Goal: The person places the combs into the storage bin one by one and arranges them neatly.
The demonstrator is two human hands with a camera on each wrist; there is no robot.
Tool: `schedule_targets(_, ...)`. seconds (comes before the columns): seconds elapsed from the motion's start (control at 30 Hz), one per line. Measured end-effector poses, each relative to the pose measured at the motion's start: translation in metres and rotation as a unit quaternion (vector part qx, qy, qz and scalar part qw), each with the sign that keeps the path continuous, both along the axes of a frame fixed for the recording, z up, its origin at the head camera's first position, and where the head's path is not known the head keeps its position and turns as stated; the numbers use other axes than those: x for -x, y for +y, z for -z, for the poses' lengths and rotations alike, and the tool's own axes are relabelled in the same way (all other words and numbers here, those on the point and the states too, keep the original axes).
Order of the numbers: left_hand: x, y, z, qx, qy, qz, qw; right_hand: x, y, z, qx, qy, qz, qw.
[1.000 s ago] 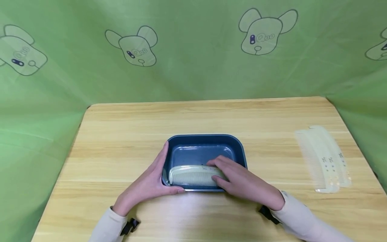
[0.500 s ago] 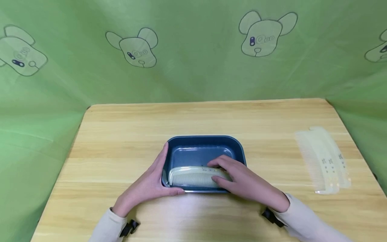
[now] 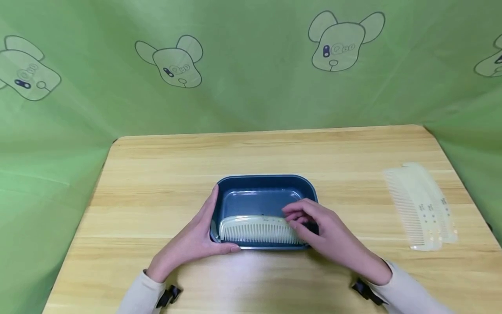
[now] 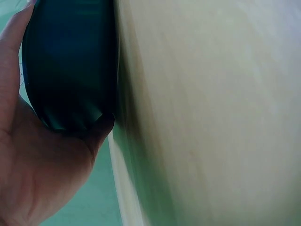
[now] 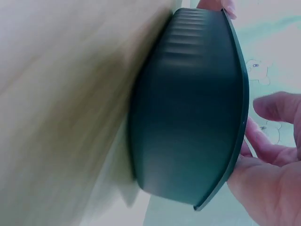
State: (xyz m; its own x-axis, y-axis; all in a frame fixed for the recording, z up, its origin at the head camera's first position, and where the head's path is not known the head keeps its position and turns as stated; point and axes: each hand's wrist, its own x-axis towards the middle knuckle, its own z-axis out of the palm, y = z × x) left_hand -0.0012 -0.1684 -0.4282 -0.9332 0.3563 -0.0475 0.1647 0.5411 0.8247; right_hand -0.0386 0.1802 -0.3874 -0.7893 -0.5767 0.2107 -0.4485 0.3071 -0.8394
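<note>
A blue rectangular tray [image 3: 256, 204] with rounded corners sits on the table, its left end held by my left hand [image 3: 194, 237]. That thumb lies along the near rim, and the fingers run up the left side. Inside the tray, along its near wall, a pale translucent comb [image 3: 251, 230] lies lengthwise with its teeth toward me. Over the tray's right end is my right hand [image 3: 319, 226], thumb and fingers apart and loosely bent near the comb's right tip. In the right wrist view, the thumb [image 5: 273, 107] shows beside the tray's outer wall [image 5: 193, 108], gripping nothing visible.
On the right of the wooden table [image 3: 157, 174] lies an overlapping group of similar pale combs [image 3: 419, 209]. A green cloth [image 3: 251, 87] with mouse-head drawings hangs behind and around the table.
My right hand has let go of the comb and drawn back to the right, lifting slightly. The comb stays in the tray. My left hand keeps its hold on the tray.
</note>
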Motion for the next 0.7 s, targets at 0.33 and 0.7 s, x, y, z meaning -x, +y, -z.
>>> schedule_targets(0.33, 0.0, 0.002, 0.0, -0.007, 0.003, 0.001, 1.0, -0.005, 0.023, -0.009, -0.007, 0.021, 0.069, 0.997)
schedule_targets(0.7, 0.001, 0.001, 0.0, 0.003, 0.005, 0.003, 1.0, -0.002, 0.053, -0.01, -0.023, -0.007, 0.113, 0.993)
